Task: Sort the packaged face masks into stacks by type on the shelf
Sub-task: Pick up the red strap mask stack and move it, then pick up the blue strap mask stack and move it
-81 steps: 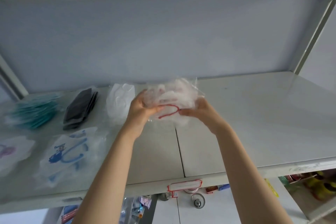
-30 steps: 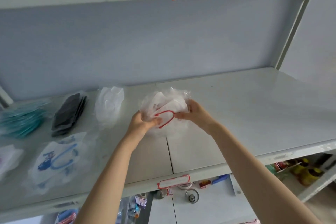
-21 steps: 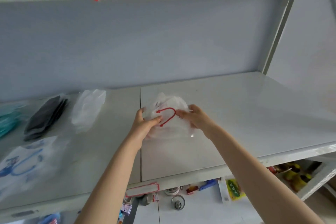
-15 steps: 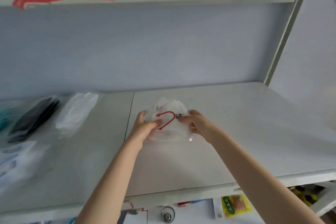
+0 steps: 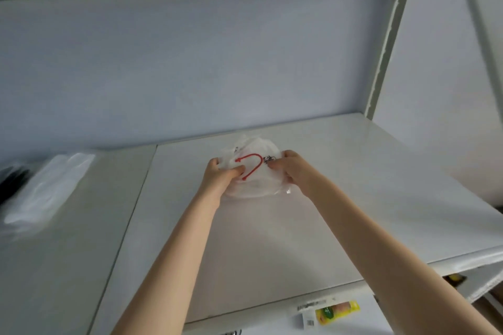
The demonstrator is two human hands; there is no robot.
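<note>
Both forearms extend forward and upward from the lower edge of the view, bare to the elbow, and converge on one item at the centre of the shelf (image 5: pixel 367 185).

Item held: a bundle of packaged masks (image 5: pixel 255 148) in clear film, white, with a red ear loop (image 5: pixel 251 162) visible on the top pack. The bundle lies on the right-hand shelf panel, right of the panel seam (image 5: pixel 136 212) and nearer the back wall than the front edge. Whether its underside is fully down on the surface cannot be told.

Left hand (image 5: pixel 221 178): fingers curled round the left edge of the bundle, thumb laid across the top film beside the lower end of the red loop. The wrist is straight, in line with the forearm.

Right hand (image 5: pixel 295 171): fingers curled over the right edge of the bundle, thumb pressed on top beside a small dark print mark. The wrist is bent slightly inward.

Other items: a stack of white packaged masks (image 5: pixel 49 187) lies on the left panel, well apart from the hands, blurred. A dark stack (image 5: pixel 11 179) sits just beyond it at the frame edge. A yellow packet (image 5: pixel 337 309) shows below the front edge of the shelf
</note>
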